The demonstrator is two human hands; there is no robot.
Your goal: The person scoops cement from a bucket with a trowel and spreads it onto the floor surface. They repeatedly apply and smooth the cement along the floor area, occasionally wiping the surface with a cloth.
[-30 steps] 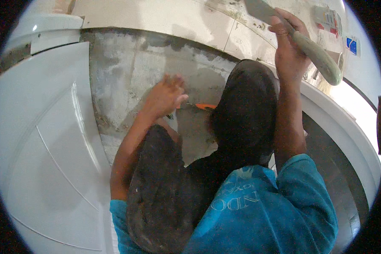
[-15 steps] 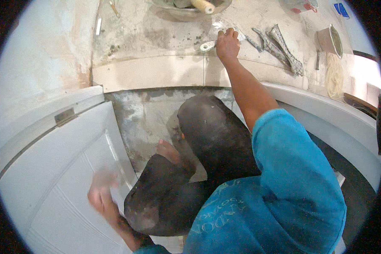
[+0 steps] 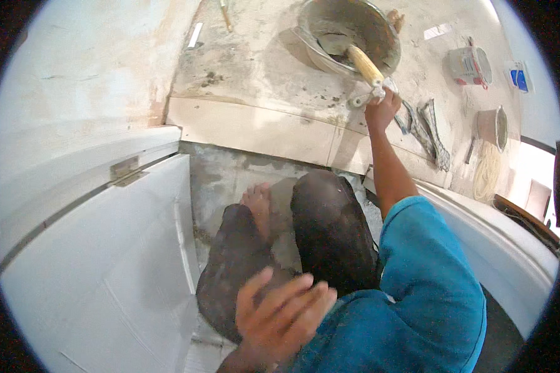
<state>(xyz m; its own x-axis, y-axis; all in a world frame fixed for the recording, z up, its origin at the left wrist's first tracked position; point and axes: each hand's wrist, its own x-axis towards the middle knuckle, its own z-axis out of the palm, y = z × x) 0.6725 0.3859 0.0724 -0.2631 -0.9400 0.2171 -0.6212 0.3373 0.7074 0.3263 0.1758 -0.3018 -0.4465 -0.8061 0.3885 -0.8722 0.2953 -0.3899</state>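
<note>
My right hand (image 3: pixel 384 110) reaches out over the tiled ledge (image 3: pixel 249 127), fingers closed around a white-handled tool (image 3: pixel 358 101) with a hole in its rounded end. The rest of that tool is mostly covered by my fingers. Just beyond stands a round basin (image 3: pixel 311 43) with grey wet mortar inside. A tool with a pale wooden handle (image 3: pixel 364 64) leans on its rim, the handle pointing toward my right hand. My left hand (image 3: pixel 283 317), slightly blurred, is above my lap with fingers spread and nothing in it.
Mottled grey strips (image 3: pixel 426 133) lie right of my right hand. Farther right are a small tub (image 3: pixel 493 127), a coil of pale cord (image 3: pixel 488 174) and a clear container (image 3: pixel 470 65). A white panelled door (image 3: pixel 106 267) is at my left. Mortar crumbs (image 3: pixel 211 79) dot the surface.
The view has shifted, bringing more of the basin into sight. My left hand has moved from beside the door to above my lap. My right hand keeps hold of the white-handled tool.
</note>
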